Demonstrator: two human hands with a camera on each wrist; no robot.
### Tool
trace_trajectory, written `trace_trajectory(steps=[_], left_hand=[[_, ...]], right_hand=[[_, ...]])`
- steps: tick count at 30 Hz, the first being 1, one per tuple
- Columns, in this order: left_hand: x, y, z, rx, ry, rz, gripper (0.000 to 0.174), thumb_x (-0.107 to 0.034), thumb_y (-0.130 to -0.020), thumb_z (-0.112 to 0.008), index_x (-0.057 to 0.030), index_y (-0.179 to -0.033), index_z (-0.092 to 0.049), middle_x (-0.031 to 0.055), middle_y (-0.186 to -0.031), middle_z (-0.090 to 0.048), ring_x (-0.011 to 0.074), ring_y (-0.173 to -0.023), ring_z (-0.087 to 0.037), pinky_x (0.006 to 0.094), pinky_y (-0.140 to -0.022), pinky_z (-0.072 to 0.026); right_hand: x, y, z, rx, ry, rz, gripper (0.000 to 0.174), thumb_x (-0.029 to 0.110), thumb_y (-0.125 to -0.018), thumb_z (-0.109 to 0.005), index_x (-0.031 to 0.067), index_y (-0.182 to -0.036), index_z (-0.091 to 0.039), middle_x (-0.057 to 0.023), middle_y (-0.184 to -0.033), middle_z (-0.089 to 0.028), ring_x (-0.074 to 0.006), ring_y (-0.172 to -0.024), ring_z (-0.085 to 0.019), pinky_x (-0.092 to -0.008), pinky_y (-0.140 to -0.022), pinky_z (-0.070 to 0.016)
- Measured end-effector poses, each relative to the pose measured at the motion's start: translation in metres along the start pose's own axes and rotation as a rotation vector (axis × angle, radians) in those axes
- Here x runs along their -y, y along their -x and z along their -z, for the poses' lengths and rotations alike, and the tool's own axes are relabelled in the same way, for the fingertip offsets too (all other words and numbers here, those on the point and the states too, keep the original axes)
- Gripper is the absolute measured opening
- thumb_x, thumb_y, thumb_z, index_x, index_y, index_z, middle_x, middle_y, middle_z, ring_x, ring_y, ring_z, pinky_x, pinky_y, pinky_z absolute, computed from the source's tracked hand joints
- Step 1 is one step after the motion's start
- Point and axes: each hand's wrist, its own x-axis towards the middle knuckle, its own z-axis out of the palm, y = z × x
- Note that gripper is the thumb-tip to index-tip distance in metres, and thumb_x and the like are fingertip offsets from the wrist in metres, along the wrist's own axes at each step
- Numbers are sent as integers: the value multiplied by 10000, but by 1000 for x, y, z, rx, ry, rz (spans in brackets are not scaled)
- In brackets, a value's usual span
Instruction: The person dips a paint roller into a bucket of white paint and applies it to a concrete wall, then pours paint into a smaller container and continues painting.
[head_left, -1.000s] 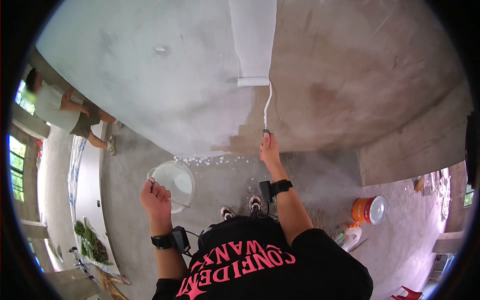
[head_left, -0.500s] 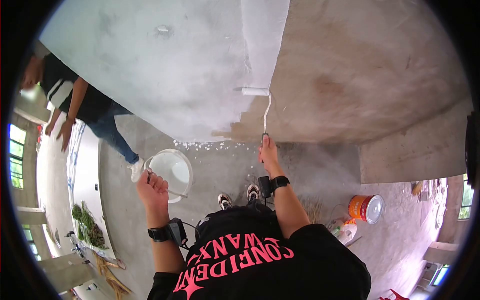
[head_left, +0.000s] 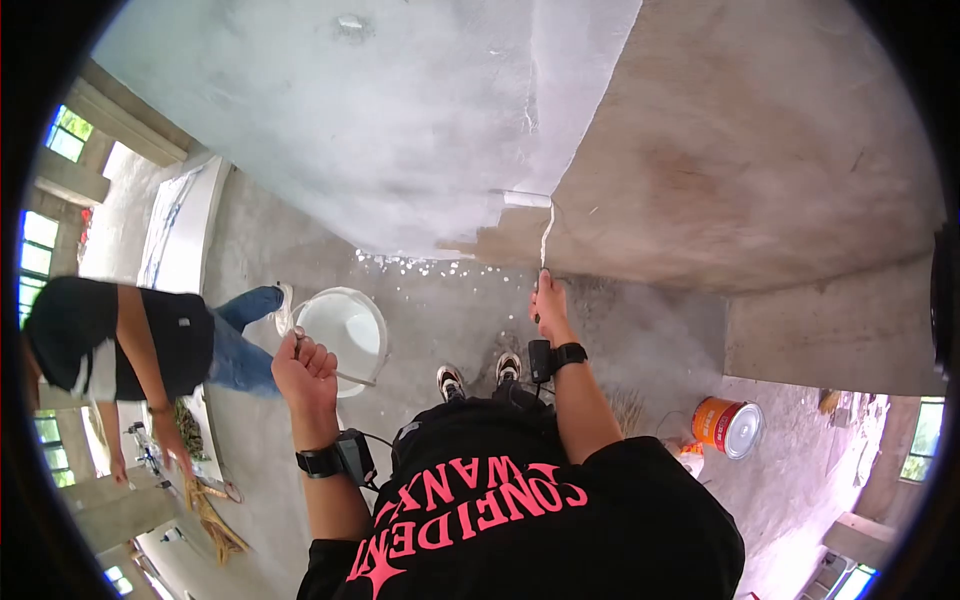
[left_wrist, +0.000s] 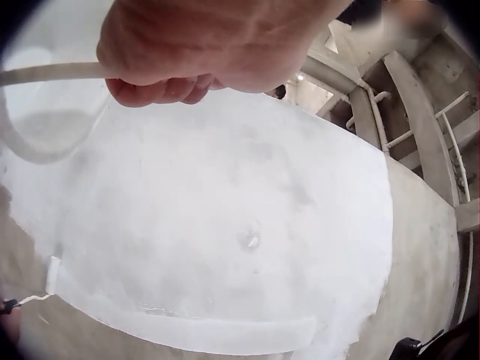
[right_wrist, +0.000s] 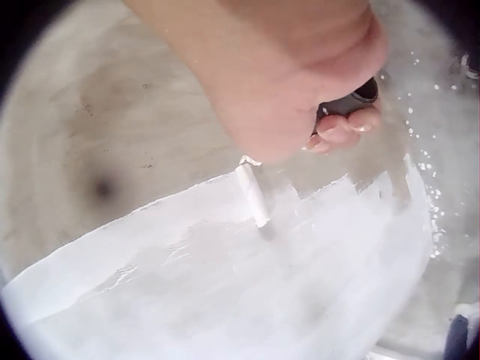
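Observation:
My right hand grips the dark handle of a paint roller, fingers curled round it. In the head view the white roller sleeve lies flat against the lower wall, where white paint meets bare brown plaster. Its bent wire frame is coated white. My left hand holds the pale bail handle of a white bucket, fingers closed round it. The bucket hangs beside my left leg with white paint in its bottom. In the left wrist view, the fist hides the gripped part of the handle.
White drips dot the floor along the wall's foot. To the left, another person in a dark shirt and jeans stands close to the bucket. An orange paint can stands on the right. A low wall juts out there.
The roller has moved down the wall, with white paint covering the strip behind it. A person in a white shirt has left view; one in a dark shirt has come nearer on the left.

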Motion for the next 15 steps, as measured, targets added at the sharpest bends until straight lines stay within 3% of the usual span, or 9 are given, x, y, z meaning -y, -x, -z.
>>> trace_trajectory(steps=[15], left_hand=[[-3, 3, 0, -156, 72, -59, 155, -189, -950, -441, -75, -859, -495, -55, -550, -275, 67, -438, -208, 238, -413, -185]], right_hand=[[-37, -95, 4, -14, 40, -314, 427, 492, -968, -406, 95, -812, -418, -13, -532, -398, -132, -359, -348, -323, -334, -309]])
